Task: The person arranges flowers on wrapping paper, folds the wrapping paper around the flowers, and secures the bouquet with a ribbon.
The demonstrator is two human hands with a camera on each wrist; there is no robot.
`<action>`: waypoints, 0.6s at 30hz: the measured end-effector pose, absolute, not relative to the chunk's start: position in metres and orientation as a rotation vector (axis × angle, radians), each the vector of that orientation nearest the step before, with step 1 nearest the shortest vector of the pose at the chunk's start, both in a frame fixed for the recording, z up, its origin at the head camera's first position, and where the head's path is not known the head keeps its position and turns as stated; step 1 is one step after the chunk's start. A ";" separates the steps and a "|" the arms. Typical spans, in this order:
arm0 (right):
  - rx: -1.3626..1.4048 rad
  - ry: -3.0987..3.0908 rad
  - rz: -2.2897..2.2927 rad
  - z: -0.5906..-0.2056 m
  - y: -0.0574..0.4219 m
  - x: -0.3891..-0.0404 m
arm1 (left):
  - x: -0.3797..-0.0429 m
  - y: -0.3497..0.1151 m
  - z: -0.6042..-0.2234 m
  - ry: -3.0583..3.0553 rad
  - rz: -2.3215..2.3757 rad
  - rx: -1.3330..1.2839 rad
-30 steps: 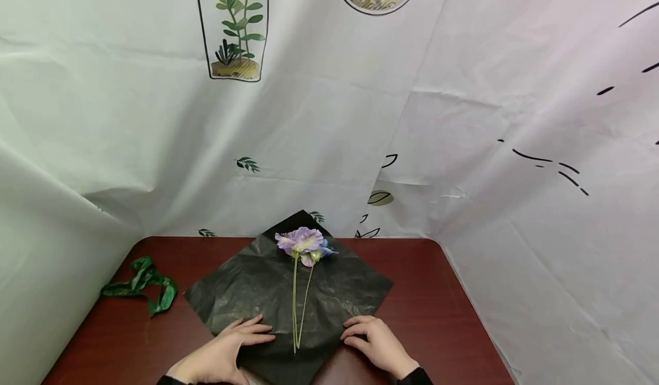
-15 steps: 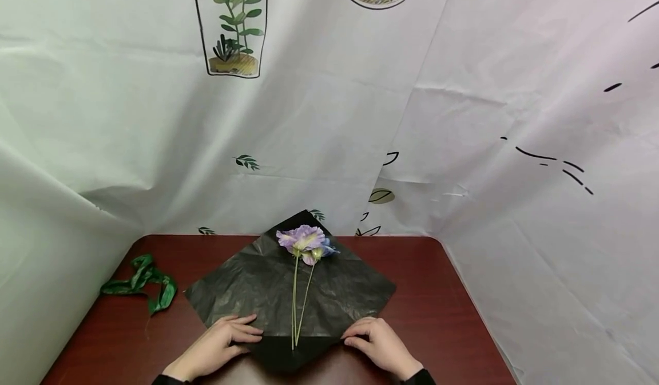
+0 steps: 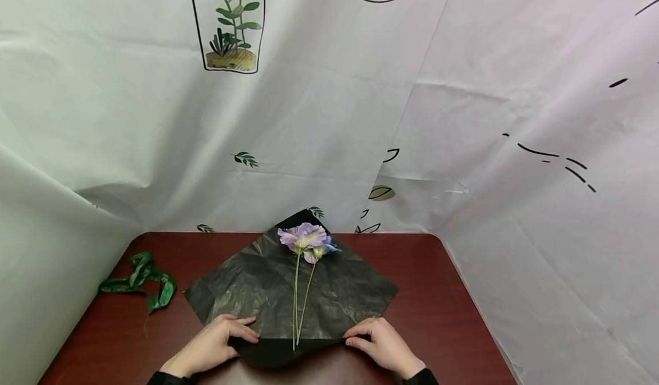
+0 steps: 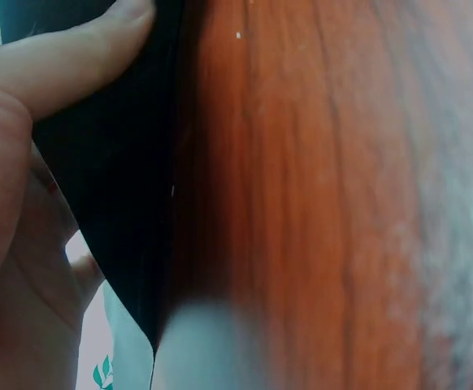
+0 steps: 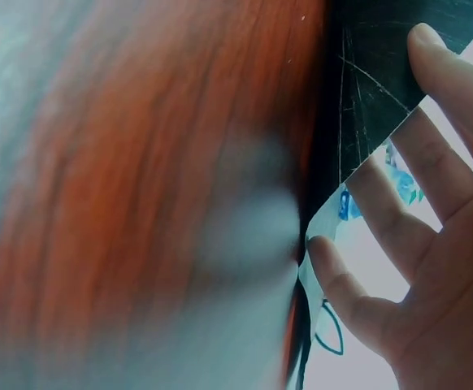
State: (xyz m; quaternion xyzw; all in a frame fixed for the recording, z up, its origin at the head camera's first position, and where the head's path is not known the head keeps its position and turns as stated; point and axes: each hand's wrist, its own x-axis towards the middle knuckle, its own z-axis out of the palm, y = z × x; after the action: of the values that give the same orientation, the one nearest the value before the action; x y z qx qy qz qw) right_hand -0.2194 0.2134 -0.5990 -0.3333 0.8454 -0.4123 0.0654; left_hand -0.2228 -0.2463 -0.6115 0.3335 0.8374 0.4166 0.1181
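Note:
A dark, thin sheet of wrapping paper [image 3: 237, 285] lies cornerwise on the table. Flowers with purple [image 3: 302, 236] and blue [image 3: 329, 246] blooms rest on it, their thin green stems [image 3: 296, 299] running toward the near side. At the paper's near left edge my left hand [image 3: 213, 342] pinches it; the left wrist view has the thumb [image 4: 82, 65] on one face and fingers behind. My right hand [image 3: 381, 344] pinches the near right edge, thumb [image 5: 448, 73] against the black paper [image 5: 375, 89]. Between the hands a straight crease crosses the sheet, with a darker near flap [image 3: 278, 353] below it.
A crumpled green ribbon [image 3: 141, 282] lies at the left on the reddish-brown table [image 3: 432, 293]. White printed cloth [image 3: 319, 116] hangs behind the table and along both sides.
The left hand has shifted slightly left and now pinches the paper's edge instead of lying spread on it. The near corner has drawn up, and a straight crease has formed between the hands.

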 end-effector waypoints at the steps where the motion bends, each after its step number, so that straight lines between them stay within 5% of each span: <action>1: -1.016 2.547 -1.244 -0.599 0.214 -0.220 | -0.222 -0.247 -0.611 2.452 1.203 0.969; 18: -0.980 2.659 -1.041 -0.597 0.218 -0.220 | -0.221 -0.249 -0.613 2.438 1.320 0.902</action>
State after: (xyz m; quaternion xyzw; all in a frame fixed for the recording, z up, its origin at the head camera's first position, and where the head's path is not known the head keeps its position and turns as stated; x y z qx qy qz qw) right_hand -0.2198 0.2181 -0.5975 -0.3239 0.8792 -0.3441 0.0612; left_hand -0.2212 -0.2489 -0.6131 0.3073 0.8309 0.4499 0.1128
